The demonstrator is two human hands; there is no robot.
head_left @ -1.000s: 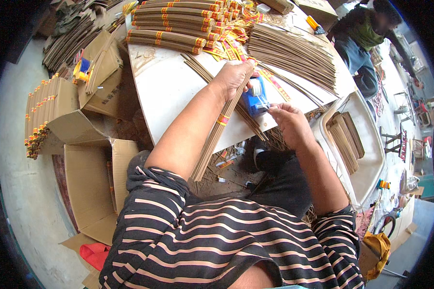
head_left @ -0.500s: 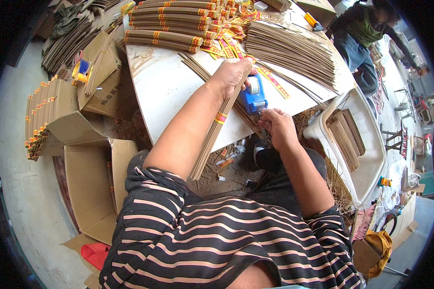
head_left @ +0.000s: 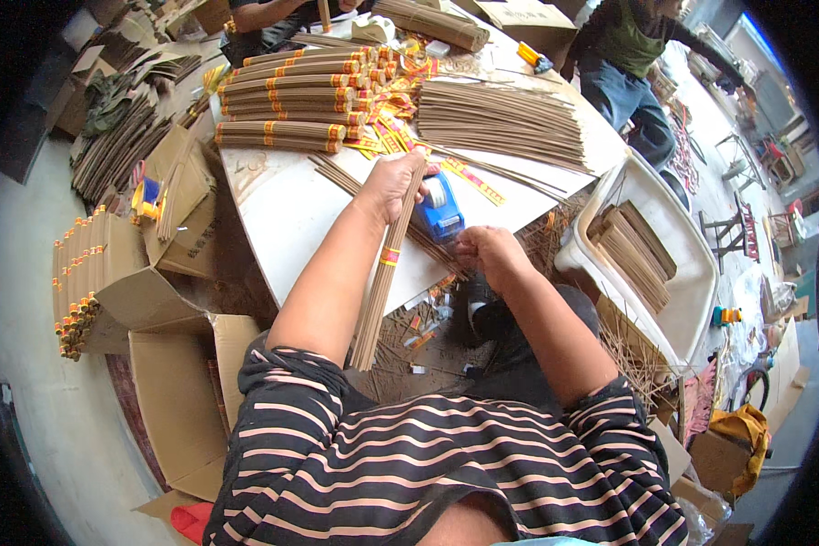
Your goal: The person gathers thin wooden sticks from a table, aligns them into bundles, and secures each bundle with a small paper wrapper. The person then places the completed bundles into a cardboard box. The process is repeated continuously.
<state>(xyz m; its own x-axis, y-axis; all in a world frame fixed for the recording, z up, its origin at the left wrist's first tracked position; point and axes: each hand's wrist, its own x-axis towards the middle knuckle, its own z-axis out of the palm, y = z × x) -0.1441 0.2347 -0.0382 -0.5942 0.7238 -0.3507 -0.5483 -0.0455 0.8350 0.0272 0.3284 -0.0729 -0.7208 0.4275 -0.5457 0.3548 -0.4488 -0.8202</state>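
My left hand is closed round the upper end of a bundle of thin brown incense sticks. A red and yellow paper band wraps the bundle, which slants down past the table's near edge. Beside that hand a blue tape dispenser stands on the white table. My right hand is at the dispenser's near end, thumb and fingers pinched together; anything between them is too small to make out. Loose incense sticks lie under and behind the left hand. Paper bands lie beyond the dispenser.
Banded incense bundles are stacked at the far left of the table, loose sticks spread at its far right. A white tub holding sticks stands right. Left are open cardboard boxes. Other people are beyond the table.
The whole view has shifted, so the table sits lower and further left and another person shows at the top. Both hands keep nearly the same places at the bundle and dispenser.
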